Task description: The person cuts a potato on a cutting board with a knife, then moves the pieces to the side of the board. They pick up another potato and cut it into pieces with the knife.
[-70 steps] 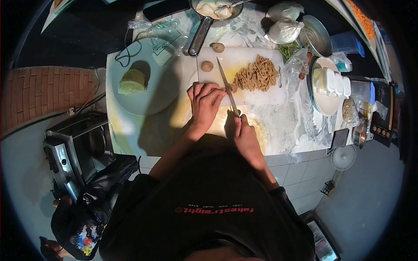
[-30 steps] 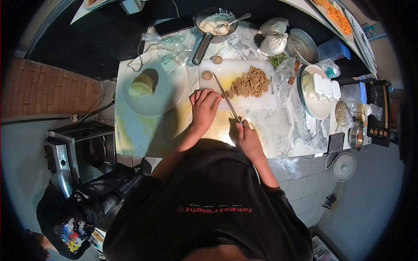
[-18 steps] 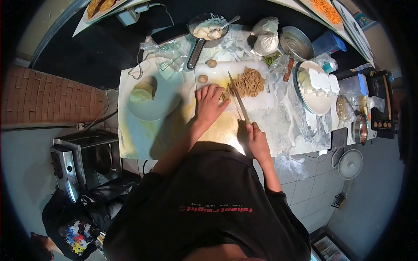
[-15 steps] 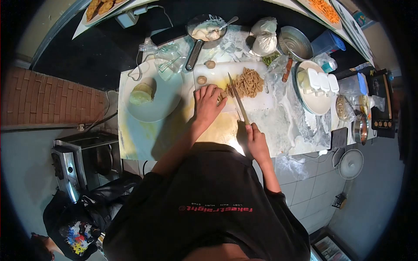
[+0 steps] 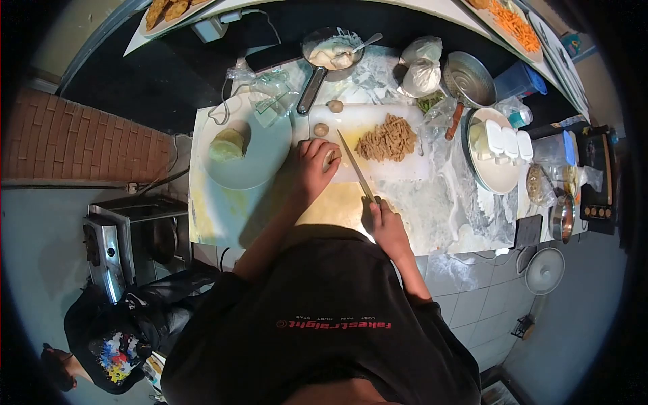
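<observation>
My left hand (image 5: pixel 315 169) rests at the left edge of a white cutting board (image 5: pixel 422 152), fingers curled round a brown ball that looks like a meatball (image 5: pixel 330 159). Much of that meatball is covered by the fingers. In my right hand (image 5: pixel 387 228) is the handle of a long knife (image 5: pixel 354 162), its blade slanting up and left across the board, just right of the meatball. A pile of brown cut strips (image 5: pixel 388 138) lies right of the blade. Two more balls, one near (image 5: pixel 321 129) and one farther (image 5: pixel 335 106), sit above my left hand.
Left stands a large pale plate (image 5: pixel 246 177) with a round green-and-cream item (image 5: pixel 227 144). Behind the board are a pan of white mixture (image 5: pixel 334 50), a bag of white powder (image 5: pixel 422 75) and a metal bowl (image 5: pixel 467 79). A plate with white containers (image 5: pixel 496 177) is at right. Another person (image 5: pixel 111 337) is lower left.
The view has shifted slightly. My left hand and the knife have moved left, away from the pile. Cut pieces earlier beside my left fingers are no longer seen there; the meatball now shows.
</observation>
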`<act>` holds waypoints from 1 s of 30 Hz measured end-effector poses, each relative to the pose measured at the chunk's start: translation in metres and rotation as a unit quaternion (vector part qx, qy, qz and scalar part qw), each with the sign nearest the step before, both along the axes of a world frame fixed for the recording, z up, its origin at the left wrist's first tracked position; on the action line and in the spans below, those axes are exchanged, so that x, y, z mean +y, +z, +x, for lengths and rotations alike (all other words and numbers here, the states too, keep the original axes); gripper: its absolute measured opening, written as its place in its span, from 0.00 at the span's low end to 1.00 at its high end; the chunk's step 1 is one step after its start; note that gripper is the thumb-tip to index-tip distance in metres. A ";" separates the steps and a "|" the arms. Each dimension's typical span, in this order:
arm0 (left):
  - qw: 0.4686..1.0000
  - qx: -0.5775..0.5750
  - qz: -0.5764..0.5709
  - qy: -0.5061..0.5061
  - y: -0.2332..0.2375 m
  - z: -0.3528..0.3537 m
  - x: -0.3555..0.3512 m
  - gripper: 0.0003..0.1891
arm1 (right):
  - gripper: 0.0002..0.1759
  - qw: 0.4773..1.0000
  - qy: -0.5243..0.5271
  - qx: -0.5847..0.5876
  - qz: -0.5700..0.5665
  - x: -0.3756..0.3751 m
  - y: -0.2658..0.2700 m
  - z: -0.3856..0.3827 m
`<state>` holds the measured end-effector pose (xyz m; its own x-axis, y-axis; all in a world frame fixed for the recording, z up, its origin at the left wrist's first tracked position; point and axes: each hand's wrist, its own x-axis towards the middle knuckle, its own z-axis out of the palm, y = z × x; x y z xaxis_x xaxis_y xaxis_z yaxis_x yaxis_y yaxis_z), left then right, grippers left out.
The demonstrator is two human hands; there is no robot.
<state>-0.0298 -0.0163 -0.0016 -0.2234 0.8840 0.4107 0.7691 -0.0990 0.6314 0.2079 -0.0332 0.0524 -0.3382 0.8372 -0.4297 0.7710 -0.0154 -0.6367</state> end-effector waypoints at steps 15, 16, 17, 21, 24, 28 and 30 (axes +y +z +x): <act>0.993 -0.109 0.046 -0.014 0.019 -0.009 -0.018 0.10 | 0.31 0.997 0.043 0.061 -0.029 0.008 -0.011 0.002; 0.989 -0.141 0.031 0.001 0.022 -0.007 -0.022 0.08 | 0.32 0.995 0.056 0.079 -0.036 0.008 -0.015 0.006; 0.984 -0.174 0.018 0.017 0.022 -0.005 -0.026 0.07 | 0.32 0.994 0.063 0.084 -0.034 0.010 -0.017 0.011; 0.961 -0.261 0.033 0.090 0.015 0.013 -0.038 0.08 | 0.32 0.988 0.077 0.128 -0.049 0.033 -0.029 0.039; 0.930 -0.332 0.056 0.149 0.006 0.033 -0.053 0.08 | 0.28 0.975 0.108 0.161 -0.107 0.053 -0.039 0.064; 0.879 -0.438 0.099 0.162 0.015 0.056 -0.064 0.07 | 0.19 0.902 0.056 0.281 -0.322 0.069 -0.006 0.073; 0.876 -0.449 0.052 0.169 0.023 0.060 -0.067 0.06 | 0.19 0.897 0.030 0.283 -0.339 0.074 -0.004 0.074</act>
